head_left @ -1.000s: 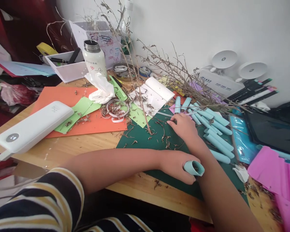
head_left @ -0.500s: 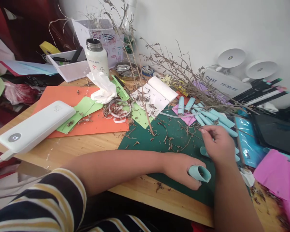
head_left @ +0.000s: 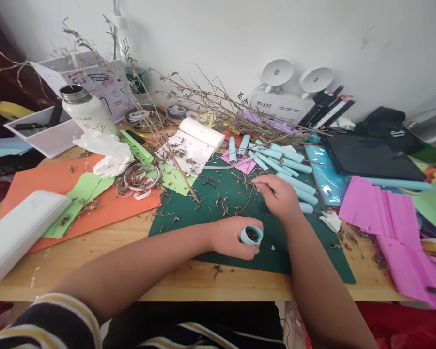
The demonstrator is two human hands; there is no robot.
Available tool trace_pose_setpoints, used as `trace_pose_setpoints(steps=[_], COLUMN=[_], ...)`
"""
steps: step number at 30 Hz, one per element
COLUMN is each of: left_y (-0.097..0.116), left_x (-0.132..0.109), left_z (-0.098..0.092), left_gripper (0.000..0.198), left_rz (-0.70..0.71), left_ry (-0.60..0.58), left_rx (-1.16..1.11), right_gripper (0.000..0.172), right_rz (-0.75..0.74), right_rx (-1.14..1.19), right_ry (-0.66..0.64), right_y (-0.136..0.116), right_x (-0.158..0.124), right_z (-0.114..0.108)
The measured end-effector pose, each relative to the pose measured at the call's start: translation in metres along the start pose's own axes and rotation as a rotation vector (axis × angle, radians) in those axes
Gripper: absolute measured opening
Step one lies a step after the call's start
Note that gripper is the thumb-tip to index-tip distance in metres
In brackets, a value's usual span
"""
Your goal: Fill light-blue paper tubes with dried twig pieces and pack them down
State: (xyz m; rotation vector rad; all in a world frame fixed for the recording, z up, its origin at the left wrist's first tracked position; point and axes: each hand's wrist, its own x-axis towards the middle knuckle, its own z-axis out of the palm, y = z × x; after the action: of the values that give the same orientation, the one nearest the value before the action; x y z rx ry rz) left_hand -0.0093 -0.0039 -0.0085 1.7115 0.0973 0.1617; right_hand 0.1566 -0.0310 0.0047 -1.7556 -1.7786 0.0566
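My left hand is wrapped round a light blue paper tube. The tube's open end faces up toward me, and dark dried plant bits show inside. Just beyond it, my right hand hovers low over the green cutting mat, thumb and forefinger pinched together. Whatever sits between those fingertips is too small to make out. Near them lie dried leaf and stem scraps. Several more light blue paper tubes are piled behind my right hand, some on a pink paper piece.
Dry branches stretch across the back. At left stand an uncapped white bottle, a power bank and orange paper. To the right are pink crepe paper, a black tablet-like slab and several markers.
My view has swung to the right. The tube in my left hand is tipped more upright, so its contents show. My right hand stays pinched over the scraps on the mat.
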Motion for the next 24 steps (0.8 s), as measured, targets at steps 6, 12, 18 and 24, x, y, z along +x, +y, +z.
trace_pose_setpoints(steps=[6, 12, 18, 24], left_y=[-0.002, -0.004, -0.004, -0.002], left_x=[0.0, 0.0, 0.0, 0.0], left_z=[-0.001, -0.001, -0.001, -0.002], left_gripper=[0.012, 0.013, 0.013, 0.014], left_rz=[0.052, 0.039, 0.046, 0.06], left_ry=[0.009, 0.017, 0.031, 0.014], left_rx=[-0.066, -0.042, -0.064, -0.117], right_gripper=[0.02, 0.015, 0.013, 0.017], right_rz=[0.049, 0.045, -0.038, -0.049], right_rx=[0.109, 0.159, 0.151, 0.246], right_ry=[0.082, 0.098, 0.072, 0.143], right_y=[-0.006, -0.009, -0.01, -0.011], right_x=[-0.001, -0.002, -0.002, 0.0], right_z=[-0.003, -0.004, -0.005, -0.004])
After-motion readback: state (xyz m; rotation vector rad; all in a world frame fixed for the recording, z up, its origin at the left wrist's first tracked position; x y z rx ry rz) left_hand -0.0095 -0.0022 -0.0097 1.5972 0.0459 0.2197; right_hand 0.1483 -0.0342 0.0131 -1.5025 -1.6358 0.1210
